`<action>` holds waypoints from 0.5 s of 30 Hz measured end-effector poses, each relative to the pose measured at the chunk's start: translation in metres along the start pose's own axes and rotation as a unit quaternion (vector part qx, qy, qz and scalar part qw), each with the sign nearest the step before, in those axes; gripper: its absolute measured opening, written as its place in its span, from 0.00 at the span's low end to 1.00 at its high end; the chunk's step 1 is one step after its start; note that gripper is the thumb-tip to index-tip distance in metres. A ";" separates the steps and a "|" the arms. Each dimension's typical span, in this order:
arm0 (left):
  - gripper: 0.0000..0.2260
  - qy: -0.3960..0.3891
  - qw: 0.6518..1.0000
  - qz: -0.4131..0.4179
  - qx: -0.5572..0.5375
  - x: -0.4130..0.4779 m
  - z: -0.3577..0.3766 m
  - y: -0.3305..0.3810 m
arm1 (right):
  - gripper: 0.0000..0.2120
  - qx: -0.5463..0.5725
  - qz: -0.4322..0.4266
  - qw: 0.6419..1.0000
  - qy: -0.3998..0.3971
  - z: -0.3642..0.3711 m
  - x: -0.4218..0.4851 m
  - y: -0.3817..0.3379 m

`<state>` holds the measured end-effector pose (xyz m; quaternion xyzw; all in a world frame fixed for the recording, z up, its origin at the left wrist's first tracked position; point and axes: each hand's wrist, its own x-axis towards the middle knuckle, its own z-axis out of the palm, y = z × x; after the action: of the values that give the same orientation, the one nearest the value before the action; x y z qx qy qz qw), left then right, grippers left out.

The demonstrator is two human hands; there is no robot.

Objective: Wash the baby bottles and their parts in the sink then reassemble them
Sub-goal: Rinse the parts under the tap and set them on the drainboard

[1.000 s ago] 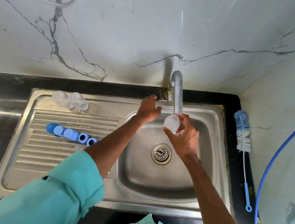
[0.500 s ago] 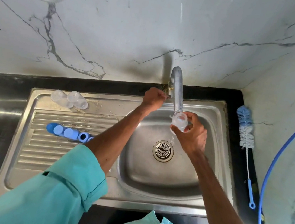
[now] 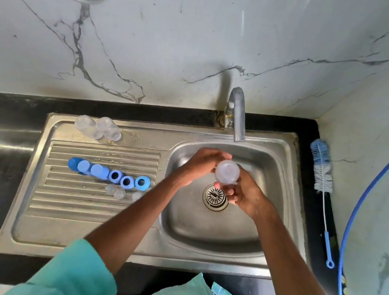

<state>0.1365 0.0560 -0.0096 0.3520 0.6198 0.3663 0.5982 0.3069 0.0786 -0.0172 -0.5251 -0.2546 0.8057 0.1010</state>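
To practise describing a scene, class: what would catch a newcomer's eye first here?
The left hand and right hand hold a clear bottle over the sink basin. A row of blue caps and rings lies on the drainboard, and a bottle brush lies right of the sink.

Basin (image 3: 215, 232) front open; faucet (image 3: 237, 118) overhangs rear; blue caps (image 3: 98, 170) cross drainboard (image 3: 73, 206).

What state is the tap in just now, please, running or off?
Off, it seems: no stream shows below the tap, and the left hand and right hand both hold the bottle over the sink.
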 end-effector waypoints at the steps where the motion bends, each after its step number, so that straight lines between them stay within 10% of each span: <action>1: 0.12 -0.004 1.000 0.000 -0.015 -0.009 0.001 -0.006 | 0.26 0.019 0.021 0.999 -0.020 -0.001 -0.002 0.003; 15: 0.31 -0.003 0.986 0.107 0.124 -0.094 -0.037 -0.035 | 0.18 -0.012 0.047 0.999 -0.008 0.057 -0.035 0.026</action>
<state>0.1032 -0.0443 0.0060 0.4888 0.6173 0.3477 0.5091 0.2737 0.0239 0.0151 -0.5311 -0.2397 0.8108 0.0547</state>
